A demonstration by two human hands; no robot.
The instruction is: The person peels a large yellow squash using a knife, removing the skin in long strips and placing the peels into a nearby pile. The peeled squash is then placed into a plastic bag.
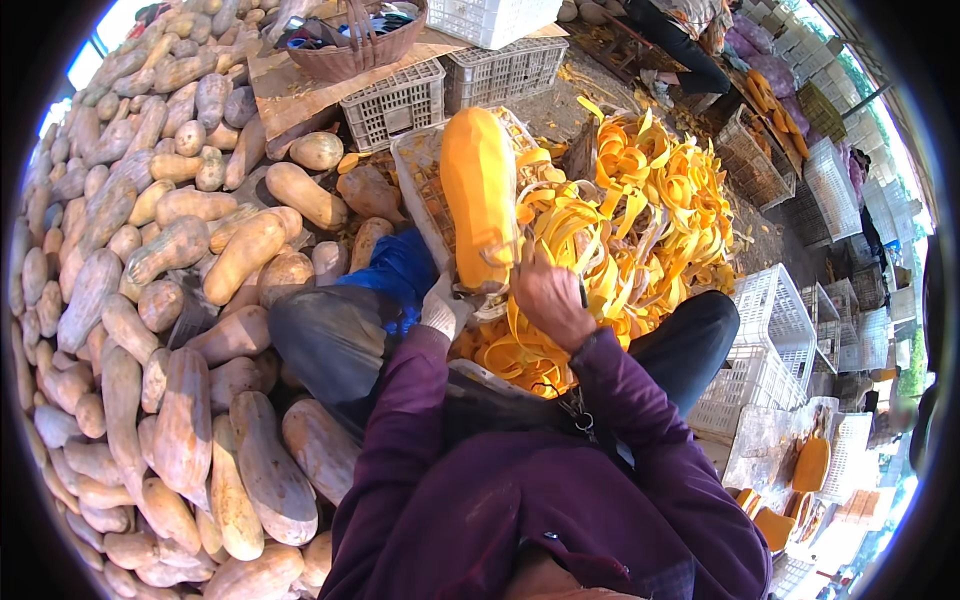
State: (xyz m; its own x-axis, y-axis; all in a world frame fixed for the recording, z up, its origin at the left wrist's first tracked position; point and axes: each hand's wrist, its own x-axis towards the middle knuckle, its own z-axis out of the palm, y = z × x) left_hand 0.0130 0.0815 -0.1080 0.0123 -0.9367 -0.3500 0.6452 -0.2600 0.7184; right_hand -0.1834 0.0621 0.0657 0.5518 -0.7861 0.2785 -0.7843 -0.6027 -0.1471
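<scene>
A long butternut-type squash (pixel 476 187), its orange flesh mostly bare of skin, stands tilted before me over a plastic crate (pixel 420 176). My left hand (pixel 444 306), in a pale knit glove, holds its near end from the left; some fingers are hidden. My bare right hand (pixel 551 296) grips a peeler, whose dark handle end (pixel 583 291) shows beside the palm. The peeler's blurred head (pixel 504 253) lies against the squash's lower right side. Orange peel ribbons (pixel 562 229) heap up just beyond and under my right hand.
Unpeeled squashes (pixel 176 420) pile high along my left. Ahead are a wicker basket (pixel 360 45) on a board and stacked plastic crates (pixel 502 71). More crates (pixel 772 322) stand right, near a board (pixel 776 439) with orange squash pieces. Another person's leg (pixel 686 52) shows at the far right.
</scene>
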